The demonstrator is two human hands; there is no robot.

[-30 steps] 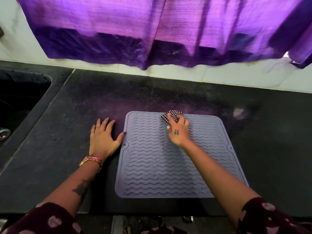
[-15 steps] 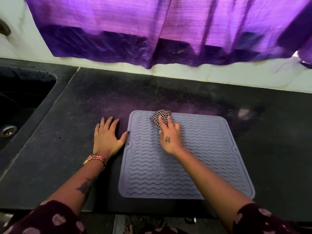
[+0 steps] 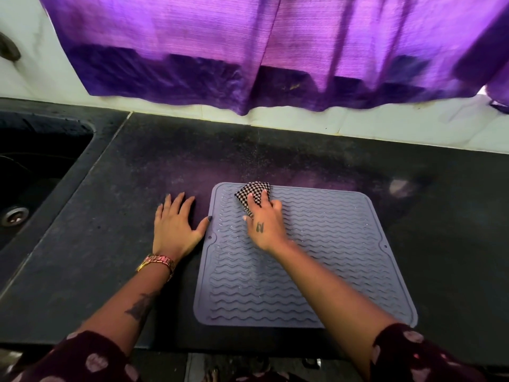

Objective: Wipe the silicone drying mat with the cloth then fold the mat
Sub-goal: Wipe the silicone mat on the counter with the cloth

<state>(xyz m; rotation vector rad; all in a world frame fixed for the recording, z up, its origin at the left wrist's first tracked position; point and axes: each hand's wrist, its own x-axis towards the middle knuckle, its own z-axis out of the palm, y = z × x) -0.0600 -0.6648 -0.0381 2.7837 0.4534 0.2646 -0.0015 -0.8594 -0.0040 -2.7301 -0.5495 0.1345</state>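
A grey-lilac silicone drying mat with wavy ridges lies flat on the black counter. A black-and-white checked cloth sits at the mat's far left corner, pressed down under the fingers of my right hand. Small water drops glint on the ridges. Fingers spread, my left hand lies flat on the counter just left of the mat, its thumb tip touching the mat's left edge.
A dark sink with a metal drain is sunk into the counter at the left. A purple curtain hangs over the white tiled wall behind. The counter's front edge runs below the mat.
My right hand has slid the cloth leftward along the mat's far edge toward its far left corner. My left hand has stayed flat beside the mat.
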